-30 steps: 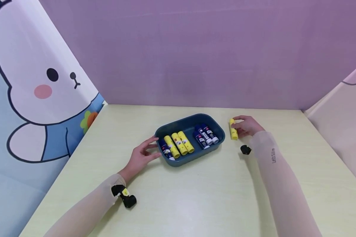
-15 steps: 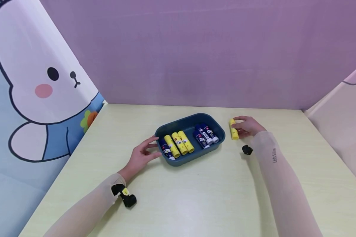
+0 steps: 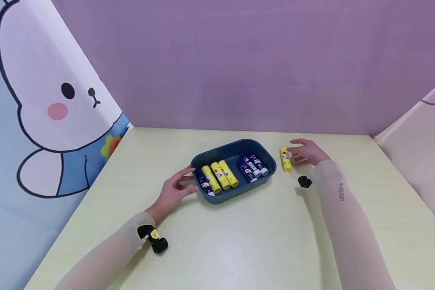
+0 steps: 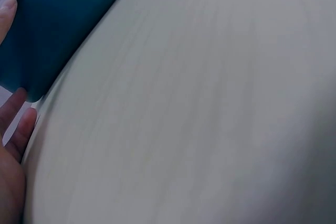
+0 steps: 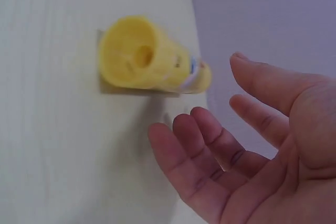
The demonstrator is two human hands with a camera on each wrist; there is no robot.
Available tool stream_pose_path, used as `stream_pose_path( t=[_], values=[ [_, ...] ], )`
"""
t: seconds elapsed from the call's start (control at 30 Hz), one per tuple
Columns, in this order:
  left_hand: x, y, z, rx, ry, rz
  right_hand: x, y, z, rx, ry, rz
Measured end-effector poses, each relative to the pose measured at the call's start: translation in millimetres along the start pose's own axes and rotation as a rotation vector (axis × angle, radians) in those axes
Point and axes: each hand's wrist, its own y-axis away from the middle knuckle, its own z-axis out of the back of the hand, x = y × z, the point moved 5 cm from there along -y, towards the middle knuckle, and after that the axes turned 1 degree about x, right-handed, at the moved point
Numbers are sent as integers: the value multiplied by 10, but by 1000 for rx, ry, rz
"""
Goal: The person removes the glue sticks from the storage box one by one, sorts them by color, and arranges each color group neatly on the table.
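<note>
The lone yellow tube [image 3: 285,160] lay on its side on the counter [image 3: 217,245], just left of the right hand [image 3: 308,153] and between it and the tray [image 3: 241,191]. Its long axis ran roughly away from the person, the far end leaning slightly left. The right hand was the nearer one, its fingers parted and loosely bent around nothing; a grasp, it was judged, would have turned on the sideways gap. The left hand [image 3: 172,193] rested spread against the tray's left end, well apart from the lone tube. Head view: further yellow tubes [image 3: 220,176] and blue tubes [image 3: 249,164] lay in the tray, contents hidden in the left wrist view. Right wrist view: the lone tube's recessed near end and its separation from the fingertips appeared, details less clear from above.
</note>
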Motion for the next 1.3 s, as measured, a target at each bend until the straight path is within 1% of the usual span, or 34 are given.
stream_pose_path(
  t=[0.13, 0.3, 0.5, 0.83, 1.07, 1.3],
  values=[
    [2, 8, 3, -3, -11, 11, 96, 58, 8, 7, -17, 47],
    [2, 6, 3, -2, -13, 15, 252, 121, 2, -4, -1, 109],
    [25, 0, 3, -4, -3, 11, 433, 172, -44, -4, 18, 142],
    [49, -15, 7, -2, -23, 5, 697, 248, -149, 3, 24, 206],
    [61, -12, 0, 0, -17, 15, 812, 267, -247, 4, 39, 238],
    [56, -10, 13, -2, -19, 0, 917, 292, -389, 21, 93, 267]
  ],
)
